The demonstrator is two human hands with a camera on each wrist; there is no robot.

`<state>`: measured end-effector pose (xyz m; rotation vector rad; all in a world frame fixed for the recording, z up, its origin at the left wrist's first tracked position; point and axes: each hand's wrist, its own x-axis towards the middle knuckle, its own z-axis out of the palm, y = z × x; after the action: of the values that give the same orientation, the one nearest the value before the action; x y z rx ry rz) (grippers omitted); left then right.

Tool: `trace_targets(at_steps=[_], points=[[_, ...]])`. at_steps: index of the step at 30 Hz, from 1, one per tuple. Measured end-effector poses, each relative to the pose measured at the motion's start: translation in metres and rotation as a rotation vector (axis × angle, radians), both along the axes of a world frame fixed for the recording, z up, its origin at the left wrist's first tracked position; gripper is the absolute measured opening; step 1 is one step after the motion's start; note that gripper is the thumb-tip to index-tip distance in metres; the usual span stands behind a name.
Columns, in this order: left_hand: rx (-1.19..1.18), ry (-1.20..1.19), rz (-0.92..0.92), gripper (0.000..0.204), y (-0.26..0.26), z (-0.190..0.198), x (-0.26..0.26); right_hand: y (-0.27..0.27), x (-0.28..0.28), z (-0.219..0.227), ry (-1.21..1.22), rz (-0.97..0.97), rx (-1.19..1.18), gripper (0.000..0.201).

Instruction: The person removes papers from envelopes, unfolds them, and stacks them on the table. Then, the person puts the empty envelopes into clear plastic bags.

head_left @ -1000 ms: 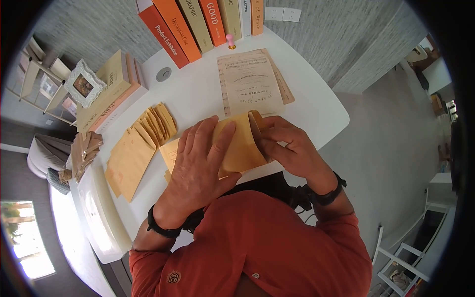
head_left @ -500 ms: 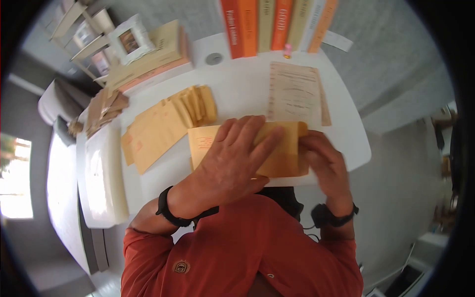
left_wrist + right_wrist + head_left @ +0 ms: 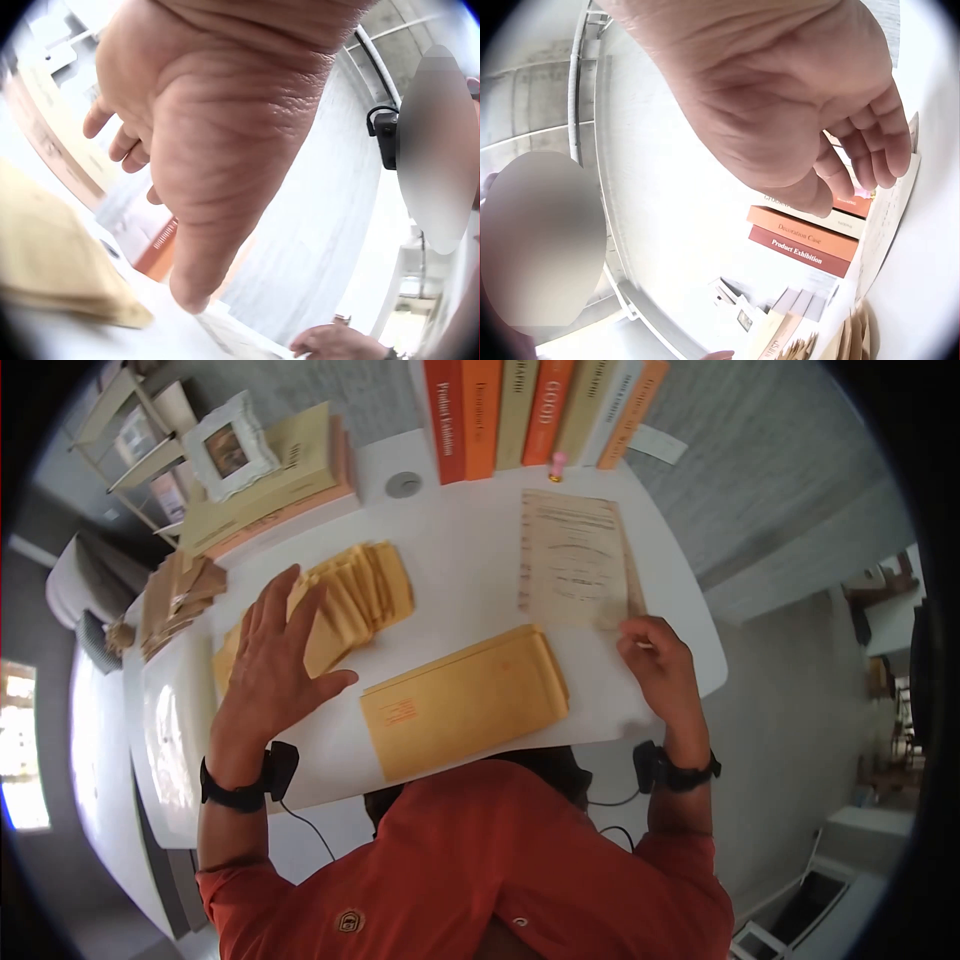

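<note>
Several kraft-paper envelopes [image 3: 465,700] lie in a stack near the desk's front edge, with small red print at the left end. My left hand [image 3: 268,670], its fingers spread and thumb out, hovers left of this stack and overlaps a fanned pile of envelopes [image 3: 385,585] in the head view. At the lower right corner of the printed sheet [image 3: 568,550], my right hand [image 3: 662,665] hangs with loosely bent fingers. No object shows in the right hand [image 3: 780,105] in the right wrist view, and the left palm [image 3: 217,142] is bare too.
Upright books [image 3: 515,420] line the back of the white desk [image 3: 460,560], with a pink-handled stamp [image 3: 557,465] before them. Flat books [image 3: 265,485] bear a white picture frame [image 3: 228,448] at back left. Brown paper pieces [image 3: 175,600] and a clear plastic roll [image 3: 170,730] lie at left.
Both hands have let go of the envelope stack. The left moved left over the fanned pile; the right drew back slightly. The stack now lies on the desk, slightly tilted. The head view shifted.
</note>
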<state>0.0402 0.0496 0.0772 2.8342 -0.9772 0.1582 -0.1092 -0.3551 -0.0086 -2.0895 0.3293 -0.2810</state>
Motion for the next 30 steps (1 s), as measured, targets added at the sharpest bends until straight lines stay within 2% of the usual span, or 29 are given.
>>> trace_targets(at_steps=[3, 4, 6, 8, 11, 14, 17, 20, 23, 26, 29, 30], points=[[-0.044, 0.122, -0.333, 0.072, -0.052, -0.018, 0.007, -0.022, 0.024, -0.002, 0.036, -0.060, -0.015, 0.029], [-0.129, 0.180, -0.419, 0.060, -0.079, -0.019, 0.007, -0.032, 0.034, -0.009, 0.031, -0.066, -0.031, 0.033], [-0.120, 0.205, -0.530, 0.054, -0.127, -0.046, 0.019, -0.050, 0.052, -0.018, 0.060, -0.095, -0.047, 0.041], [-0.160, 0.255, -0.559, 0.048, -0.165, -0.066, 0.032, -0.055, 0.070, -0.021, 0.121, -0.143, -0.037, 0.051], [-0.038, 0.297, -0.563, 0.042, -0.196, -0.093, 0.043, -0.053, 0.086, -0.018, 0.166, -0.174, -0.069, 0.061], [-0.060, 0.208, -0.631, 0.038, -0.197, -0.106, 0.039, -0.047, 0.096, -0.014, 0.194, -0.164, -0.066, 0.068], [-0.146, 0.161, -0.687, 0.038, -0.191, -0.111, 0.039, -0.052, 0.103, -0.021, 0.133, -0.176, 0.304, 0.073], [-0.187, 0.164, -0.712, 0.037, -0.188, -0.114, 0.042, -0.048, 0.107, -0.017, 0.156, -0.204, 0.404, 0.075], [-0.211, 0.164, -0.714, 0.037, -0.187, -0.117, 0.043, -0.043, 0.112, -0.026, 0.090, -0.309, 0.264, 0.068], [-0.217, 0.184, -0.728, 0.038, -0.187, -0.113, 0.043, -0.044, 0.113, -0.025, 0.069, -0.195, 0.415, 0.052], [-0.234, 0.269, -0.692, 0.039, -0.187, -0.110, 0.045, -0.050, 0.112, -0.026, 0.146, -0.080, 0.310, 0.035], [-0.255, 0.239, -0.653, 0.040, -0.185, -0.112, 0.046, -0.053, 0.109, -0.023, 0.131, -0.121, 0.263, 0.032]])
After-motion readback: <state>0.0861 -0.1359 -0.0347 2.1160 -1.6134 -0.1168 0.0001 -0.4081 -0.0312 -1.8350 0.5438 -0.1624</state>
